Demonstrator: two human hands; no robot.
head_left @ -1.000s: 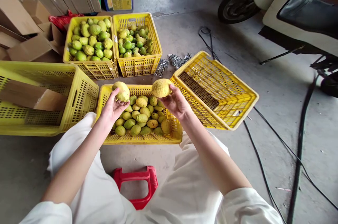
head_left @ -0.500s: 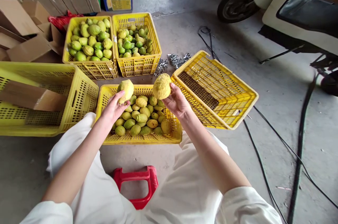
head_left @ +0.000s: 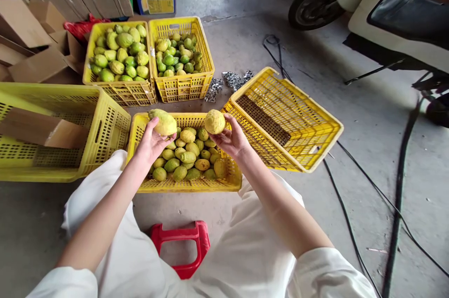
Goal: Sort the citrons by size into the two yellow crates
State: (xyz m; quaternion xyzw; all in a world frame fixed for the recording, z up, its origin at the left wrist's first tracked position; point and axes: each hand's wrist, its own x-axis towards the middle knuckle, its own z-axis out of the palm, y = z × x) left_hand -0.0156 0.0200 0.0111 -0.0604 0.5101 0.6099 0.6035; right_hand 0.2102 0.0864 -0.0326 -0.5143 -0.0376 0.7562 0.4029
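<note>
- Between the left fruit (head_left: 162, 122), held in the left hand (head_left: 150, 146), and the right fruit (head_left: 214, 121), held in the right hand (head_left: 233, 139), a gap was left, through which the middle crate (head_left: 189, 187) could be entered from above.
- Leftward, low passage was blocked by the large crate (head_left: 108, 125).
- Rightward, it was obstructed by the slanted crate (head_left: 298, 115).
- Beyond, a narrow floor strip was bounded by two filled crates (head_left: 184, 87).
- Nearer, the floor was hemmed in by white-clad legs (head_left: 115, 214) and partly covered by a red stool (head_left: 180, 233).
</note>
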